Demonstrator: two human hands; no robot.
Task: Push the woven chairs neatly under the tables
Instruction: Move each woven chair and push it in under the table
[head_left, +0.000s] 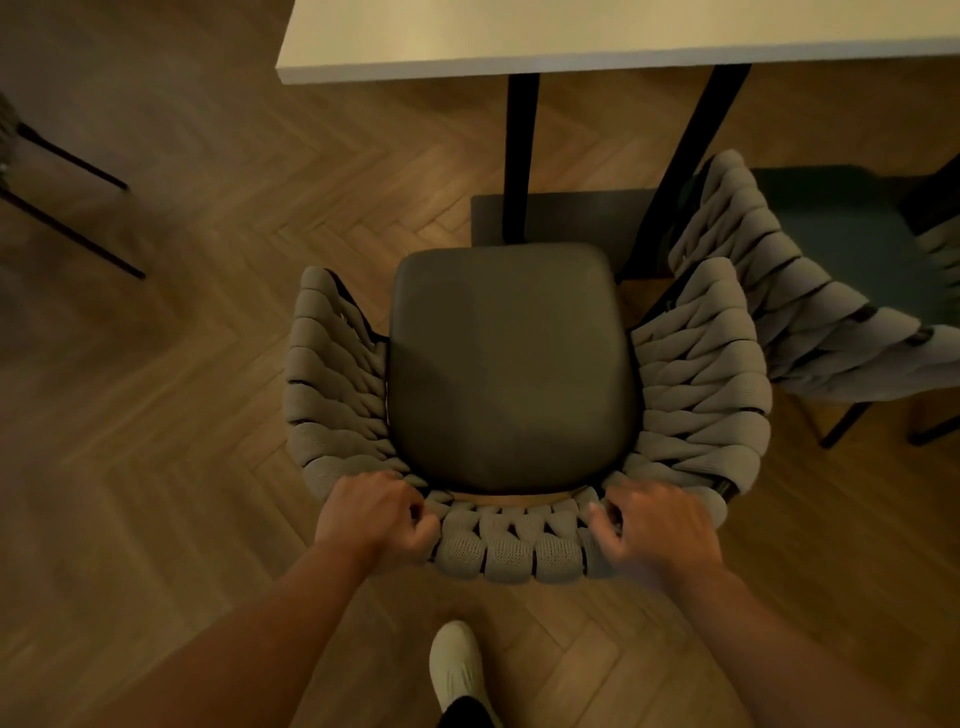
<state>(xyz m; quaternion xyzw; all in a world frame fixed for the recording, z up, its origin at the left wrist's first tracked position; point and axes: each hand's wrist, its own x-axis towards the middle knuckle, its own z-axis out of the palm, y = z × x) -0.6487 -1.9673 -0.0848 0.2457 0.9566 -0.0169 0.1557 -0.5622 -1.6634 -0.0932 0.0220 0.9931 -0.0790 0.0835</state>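
Got both hands, left (376, 512) and right (655, 530), curled over the woven chair (511, 551) backrest, so next up is shoving it straight under the far worktop (519, 57).

I'm standing in some kind of dining spot: woven chairs (701, 364) sitting round a white table (571, 31), herringbone wood floor (208, 364) underneath.

table legs (521, 156) + 2nd chair (810, 312) crowd rt; floor (182, 415) left free
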